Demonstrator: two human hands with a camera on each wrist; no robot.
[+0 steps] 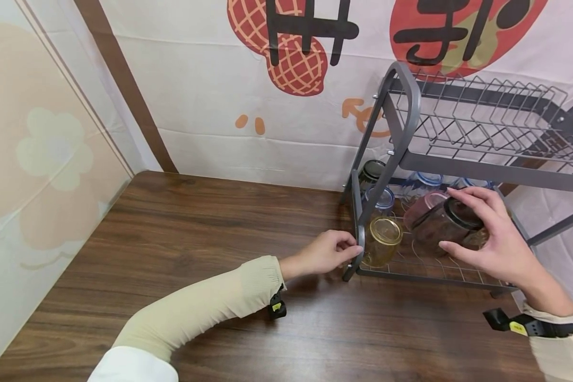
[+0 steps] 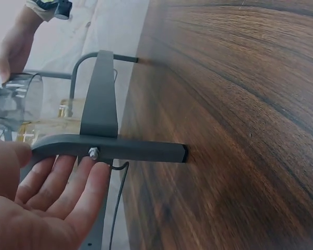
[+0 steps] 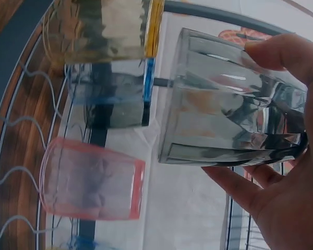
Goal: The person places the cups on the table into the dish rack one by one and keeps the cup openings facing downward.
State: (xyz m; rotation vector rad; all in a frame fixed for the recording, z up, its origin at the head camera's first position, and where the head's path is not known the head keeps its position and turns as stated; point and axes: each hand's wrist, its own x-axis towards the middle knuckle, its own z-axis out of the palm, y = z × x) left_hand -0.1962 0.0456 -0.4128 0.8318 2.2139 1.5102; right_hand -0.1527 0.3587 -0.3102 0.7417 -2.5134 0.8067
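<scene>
My right hand (image 1: 498, 239) holds a grey see-through glass (image 1: 441, 223) between thumb and fingers. The glass is tilted, its thick dark end near the palm; the right wrist view shows its wider end (image 3: 172, 99) away from the hand. It hangs above the lower shelf of a grey metal dish rack (image 1: 406, 111). A pink glass (image 3: 91, 179) stands on that shelf beside it, partly hidden in the head view. My left hand (image 1: 331, 252) grips the rack's left front post (image 2: 141, 149), fingers and thumb on either side. Close by stands an amber glass (image 1: 384, 244).
Behind the amber glass are a blue-rimmed glass (image 1: 382, 199) and a dark glass (image 1: 373, 172). More blue-rimmed glasses (image 1: 425, 183) stand at the shelf's back. The upper wire tier (image 1: 482, 124) overhangs them. A wooden table (image 1: 210, 228) carries the rack, with a printed cloth (image 1: 196, 79) behind.
</scene>
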